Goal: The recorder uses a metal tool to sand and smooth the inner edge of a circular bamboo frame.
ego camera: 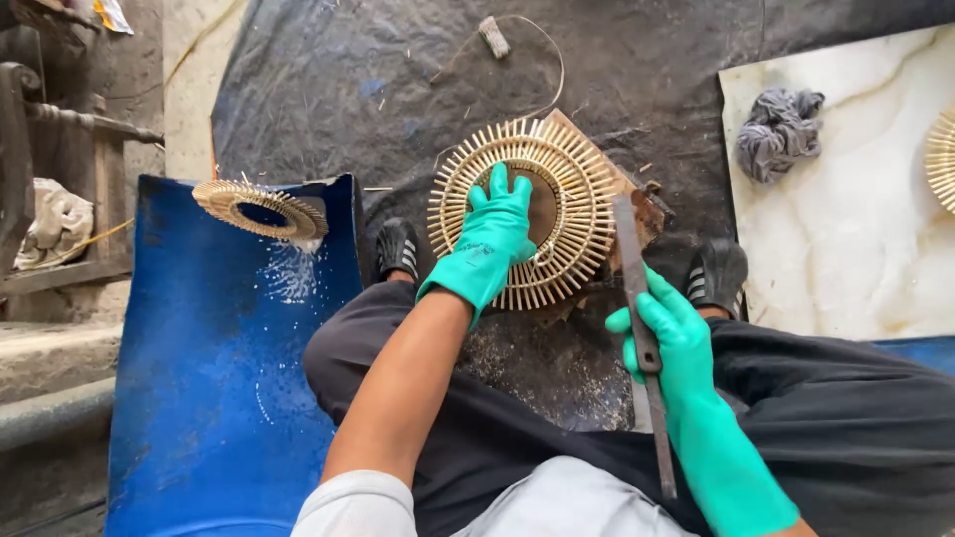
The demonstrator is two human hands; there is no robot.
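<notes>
- Left hand [494,237] in a green glove presses flat, fingers spread, on the round bamboo-stick ring [522,211] lying on the ground between the feet.
- Right hand [668,338] grips a long flat blade [638,298], tip near the ring's edge.
- Sticks look mostly even, so trimming seems well along; another ring [257,207] sits on the blue sheet [209,398].

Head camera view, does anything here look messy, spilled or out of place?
Yes. Pale shavings are scattered over the blue sheet below a second slatted ring, and a crumpled grey rag lies on the marble slab. The slatted ring under the left hand looks intact.
</notes>
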